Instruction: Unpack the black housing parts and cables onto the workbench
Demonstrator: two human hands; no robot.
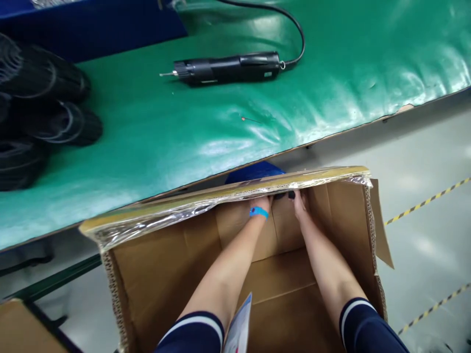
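Note:
Both my arms reach down into a large open cardboard box point(320, 289). My left hand point(263, 202), with a blue band at the wrist, and my right hand point(299, 202) are at the far wall, partly covered by the box's upper edge. Between them shows a small piece of a black object point(283, 195), whose kind I cannot make out. Both hands seem closed on its sides, though most of the fingers are hidden. Clear tape and film hang along the box's far rim.
Beyond the box runs a green-covered bench point(147, 147). A black electric screwdriver point(228, 67) with a cord lies on it. Several black ribbed cylinders point(55, 78) are stacked at left, near a blue bin point(110, 29). Yellow-black floor tape point(427, 201) marks the right.

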